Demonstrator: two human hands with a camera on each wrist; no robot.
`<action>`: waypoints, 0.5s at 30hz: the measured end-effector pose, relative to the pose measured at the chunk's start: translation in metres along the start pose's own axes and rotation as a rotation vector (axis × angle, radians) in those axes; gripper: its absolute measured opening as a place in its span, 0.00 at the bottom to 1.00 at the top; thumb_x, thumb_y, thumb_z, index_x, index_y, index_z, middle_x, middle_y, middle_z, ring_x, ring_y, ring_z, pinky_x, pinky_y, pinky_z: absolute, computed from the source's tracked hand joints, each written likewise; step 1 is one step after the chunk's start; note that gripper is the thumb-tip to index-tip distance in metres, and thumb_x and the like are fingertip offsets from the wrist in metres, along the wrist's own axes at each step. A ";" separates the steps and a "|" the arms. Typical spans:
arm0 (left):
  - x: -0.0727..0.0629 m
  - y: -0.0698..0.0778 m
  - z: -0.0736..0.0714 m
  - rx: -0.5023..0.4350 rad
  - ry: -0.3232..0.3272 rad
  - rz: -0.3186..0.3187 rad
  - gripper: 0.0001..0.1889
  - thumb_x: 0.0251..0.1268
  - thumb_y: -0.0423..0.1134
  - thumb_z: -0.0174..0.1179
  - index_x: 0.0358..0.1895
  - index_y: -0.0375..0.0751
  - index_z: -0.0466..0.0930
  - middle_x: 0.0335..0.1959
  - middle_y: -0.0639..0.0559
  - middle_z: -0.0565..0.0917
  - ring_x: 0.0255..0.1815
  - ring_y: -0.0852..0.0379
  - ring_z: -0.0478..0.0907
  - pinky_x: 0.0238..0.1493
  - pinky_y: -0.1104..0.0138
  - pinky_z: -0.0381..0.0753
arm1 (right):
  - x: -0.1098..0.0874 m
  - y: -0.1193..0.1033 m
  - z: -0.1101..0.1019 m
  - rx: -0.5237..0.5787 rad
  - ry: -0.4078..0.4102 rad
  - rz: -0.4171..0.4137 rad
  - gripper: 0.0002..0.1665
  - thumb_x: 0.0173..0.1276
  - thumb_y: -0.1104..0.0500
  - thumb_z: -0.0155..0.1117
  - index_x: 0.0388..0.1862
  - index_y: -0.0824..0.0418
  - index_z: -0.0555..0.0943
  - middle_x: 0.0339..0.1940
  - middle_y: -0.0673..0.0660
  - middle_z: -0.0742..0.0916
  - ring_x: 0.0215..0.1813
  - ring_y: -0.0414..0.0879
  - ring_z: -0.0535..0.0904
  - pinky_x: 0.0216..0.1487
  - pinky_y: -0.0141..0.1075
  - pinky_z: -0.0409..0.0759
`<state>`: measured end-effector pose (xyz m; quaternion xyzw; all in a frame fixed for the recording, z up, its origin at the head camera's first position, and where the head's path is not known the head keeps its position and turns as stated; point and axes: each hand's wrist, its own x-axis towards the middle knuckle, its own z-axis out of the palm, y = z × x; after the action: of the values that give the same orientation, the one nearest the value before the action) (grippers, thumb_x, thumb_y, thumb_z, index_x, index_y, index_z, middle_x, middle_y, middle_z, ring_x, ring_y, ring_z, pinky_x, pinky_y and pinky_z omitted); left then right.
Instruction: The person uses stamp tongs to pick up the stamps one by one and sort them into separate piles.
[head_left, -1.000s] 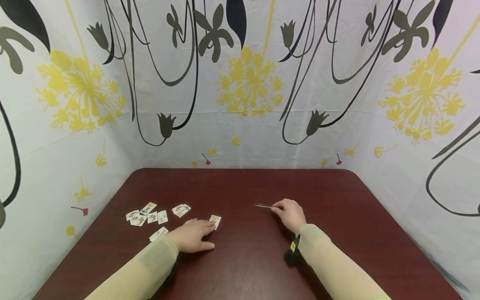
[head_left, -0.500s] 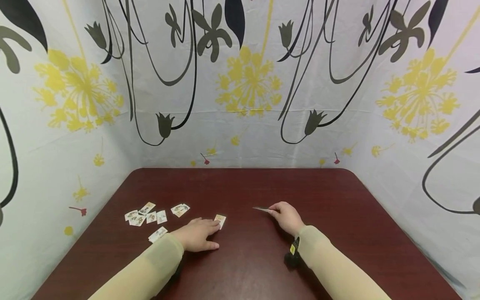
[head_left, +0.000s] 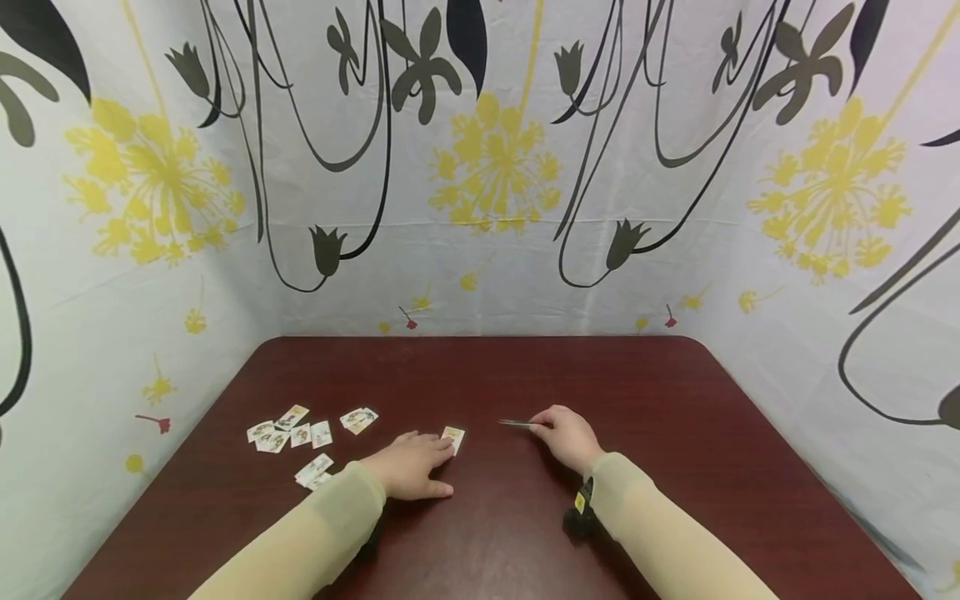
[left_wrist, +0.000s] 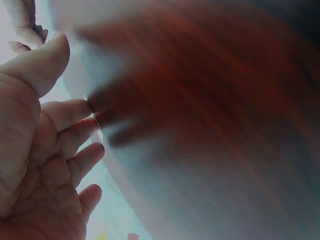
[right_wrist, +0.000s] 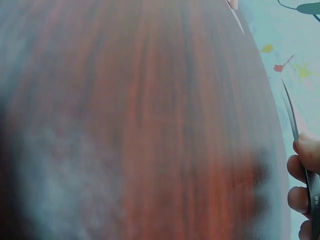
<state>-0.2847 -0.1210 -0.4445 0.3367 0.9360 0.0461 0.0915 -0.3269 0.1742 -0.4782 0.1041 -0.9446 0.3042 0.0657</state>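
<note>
With nearly straight fingers, my left hand (head_left: 408, 467) presses on a small printed card (head_left: 455, 434) near the middle of the table. Its fingertips cover the near part of that card. In the left wrist view the card (left_wrist: 98, 122) shows only as a thin edge under the fingertips (left_wrist: 82, 106). To the right, my right hand (head_left: 567, 438) pinches a pair of tweezers (head_left: 513, 423), whose tips point left toward the card without touching it. The right wrist view shows the two pointed tweezer tips (right_wrist: 287, 100) slightly apart.
Several small cards (head_left: 272, 441) lie loosely grouped at the left. A little overlapping pile (head_left: 359, 419) sits nearer the middle, and more cards (head_left: 315, 468) lie beside the left sleeve. Patterned cloth (head_left: 480, 275) surrounds the dark red table (head_left: 480, 367).
My left hand has slid right, and the card under its fingertips has moved along with it. The right hand has shifted slightly left and nearer with the tweezers, so the gap has narrowed.
</note>
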 end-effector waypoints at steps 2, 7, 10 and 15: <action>0.002 0.002 0.000 0.007 0.005 0.000 0.36 0.63 0.60 0.58 0.69 0.42 0.69 0.70 0.49 0.68 0.72 0.47 0.61 0.70 0.49 0.54 | 0.000 0.000 0.001 -0.001 -0.008 0.006 0.05 0.67 0.56 0.65 0.39 0.51 0.87 0.40 0.46 0.84 0.47 0.45 0.80 0.50 0.45 0.77; 0.007 0.009 0.001 0.027 0.022 -0.013 0.36 0.64 0.61 0.57 0.68 0.41 0.70 0.69 0.47 0.69 0.71 0.46 0.62 0.71 0.50 0.54 | -0.001 -0.002 0.001 -0.001 -0.017 0.014 0.05 0.66 0.56 0.66 0.38 0.51 0.87 0.40 0.46 0.84 0.46 0.45 0.80 0.49 0.44 0.77; 0.009 0.015 0.000 0.035 0.026 -0.026 0.36 0.64 0.62 0.56 0.68 0.41 0.70 0.69 0.47 0.69 0.71 0.46 0.62 0.70 0.50 0.55 | -0.003 -0.005 0.000 0.001 -0.022 0.020 0.05 0.66 0.56 0.66 0.37 0.51 0.87 0.39 0.46 0.83 0.45 0.45 0.80 0.49 0.44 0.77; 0.015 0.023 0.001 0.052 0.031 -0.034 0.36 0.65 0.64 0.53 0.67 0.42 0.71 0.69 0.48 0.69 0.71 0.46 0.62 0.70 0.49 0.55 | -0.004 -0.007 0.001 0.000 -0.031 0.020 0.05 0.66 0.56 0.66 0.36 0.51 0.87 0.37 0.45 0.83 0.42 0.43 0.79 0.47 0.44 0.77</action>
<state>-0.2815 -0.0941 -0.4440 0.3221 0.9439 0.0254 0.0691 -0.3210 0.1690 -0.4755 0.0996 -0.9465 0.3032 0.0478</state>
